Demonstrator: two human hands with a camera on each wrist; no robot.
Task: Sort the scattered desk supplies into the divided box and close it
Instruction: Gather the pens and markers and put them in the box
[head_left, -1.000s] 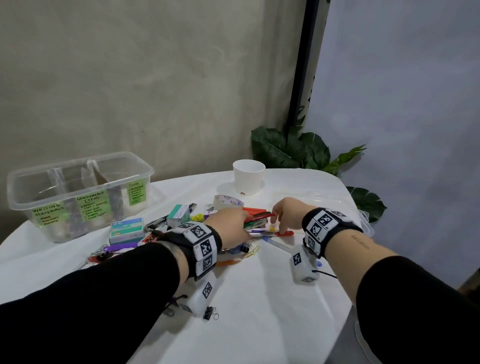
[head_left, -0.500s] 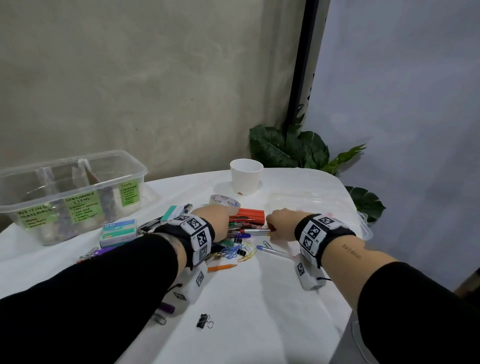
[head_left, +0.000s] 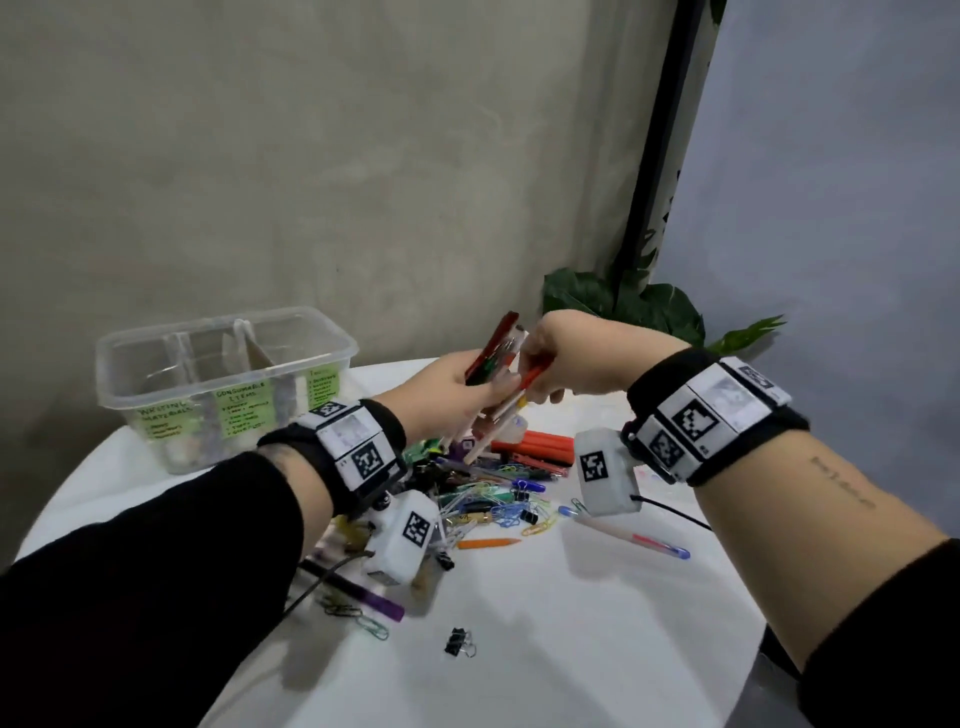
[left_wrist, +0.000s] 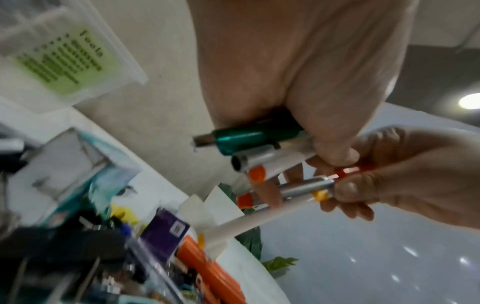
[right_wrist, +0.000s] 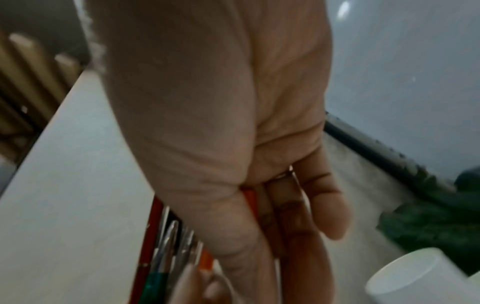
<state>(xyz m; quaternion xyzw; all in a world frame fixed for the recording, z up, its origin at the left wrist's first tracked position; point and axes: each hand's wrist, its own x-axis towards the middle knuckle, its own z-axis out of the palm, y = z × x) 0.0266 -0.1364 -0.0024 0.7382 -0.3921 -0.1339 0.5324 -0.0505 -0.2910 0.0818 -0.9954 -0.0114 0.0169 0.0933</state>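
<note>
Above table, both hands now raised, gripping pens

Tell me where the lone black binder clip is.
Head view: the black binder clip lies alone on the white table, nearest the person, between both forearms, below the clip pile.

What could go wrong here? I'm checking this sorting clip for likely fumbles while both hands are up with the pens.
1. The left hand holds a splayed bundle of pens that the right hand also grips; one could slip out during the handover.
2. The divided box stands off to the left, so loose pens may drop in transit.
3. The left wrist hangs low over the paper clips and might sweep some aside.
</note>
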